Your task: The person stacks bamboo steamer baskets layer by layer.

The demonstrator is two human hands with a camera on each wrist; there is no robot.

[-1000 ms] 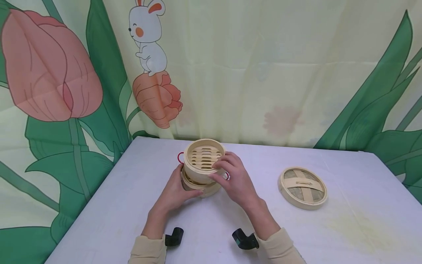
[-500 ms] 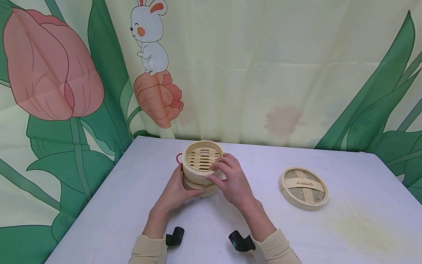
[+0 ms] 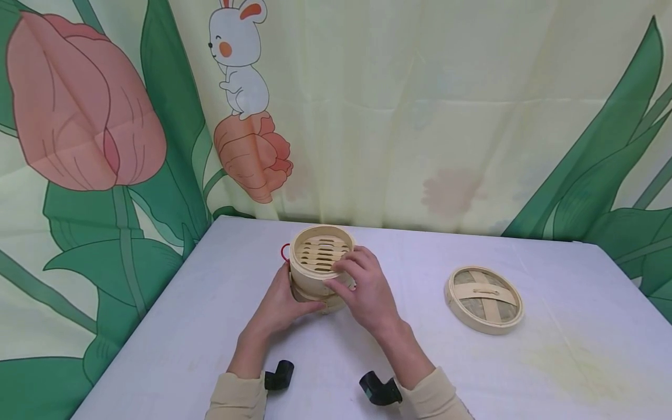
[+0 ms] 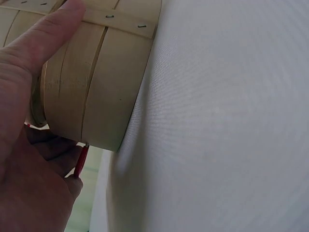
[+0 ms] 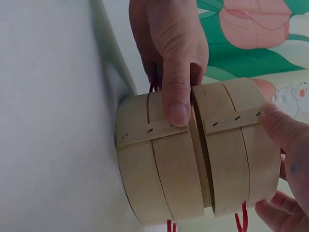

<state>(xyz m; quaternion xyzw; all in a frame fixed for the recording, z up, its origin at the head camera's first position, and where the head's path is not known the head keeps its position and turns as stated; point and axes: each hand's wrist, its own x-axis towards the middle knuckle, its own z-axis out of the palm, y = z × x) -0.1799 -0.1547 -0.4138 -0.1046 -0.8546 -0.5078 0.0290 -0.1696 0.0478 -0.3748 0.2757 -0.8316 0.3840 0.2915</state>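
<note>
A round bamboo steamer basket (image 3: 321,251) with a slatted floor is stacked over a second bamboo steamer basket (image 5: 137,166) that stands on the table. My right hand (image 3: 367,286) pinches the near right rim of the upper basket between thumb and fingers. Low on the left, my left hand (image 3: 278,297) grips the lower basket, its thumb across the front. In the right wrist view a narrow, uneven gap shows between the two walls; whether the upper basket is fully seated cannot be told. Red loops (image 5: 242,218) hang from the basket sides.
A round bamboo lid (image 3: 485,300) with a crossed strip top lies on the white-covered table (image 3: 556,291) to the right. Black wrist mounts (image 3: 380,389) stick out by both sleeves. A printed curtain (image 3: 378,116) hangs behind the table's far edge.
The upper basket has moved slightly left and down over the lower one, with my right hand following the same way. My left hand keeps its grip in place.
</note>
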